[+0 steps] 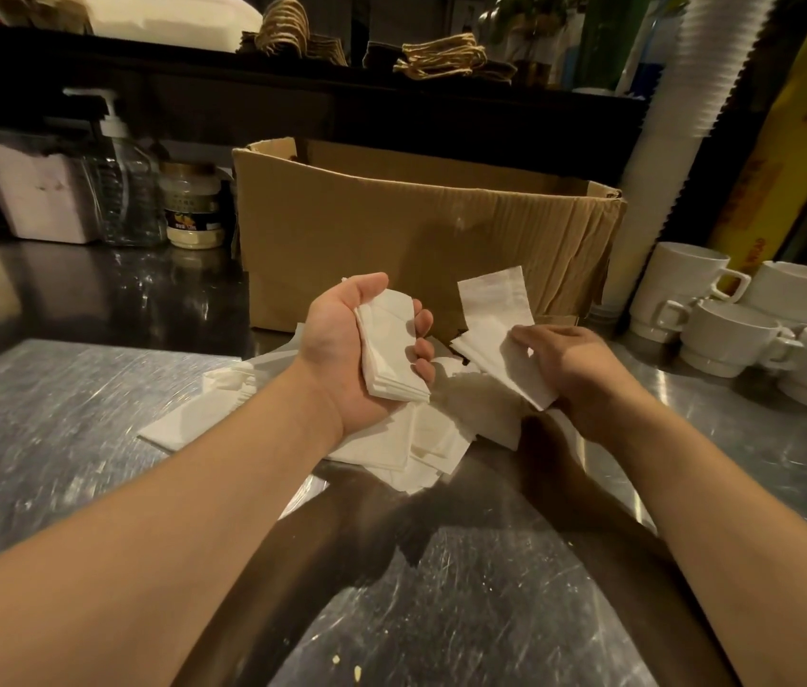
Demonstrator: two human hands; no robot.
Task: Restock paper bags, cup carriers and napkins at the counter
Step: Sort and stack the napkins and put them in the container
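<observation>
Napkins (391, 438) are heaped loose on the steel counter (44, 414); a folded stack (391, 349) is gripped by the left hand (347, 349), another napkin (495, 329) is pinched by the right hand (575, 369). Beyond, a cardboard box (416, 230) is flanked by stacked mugs (738, 314) at right.

Dim warm light, glare on steel counter (69, 438), edges bowed

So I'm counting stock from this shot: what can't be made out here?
- Head view: inside of the cardboard box, hidden by its front wall.
- Napkin pile on the counter: partly covered by the left hand and right hand; count unclear.
- Jar label: too small to read.
- Shelf bundles: dim, top cut off.
</observation>
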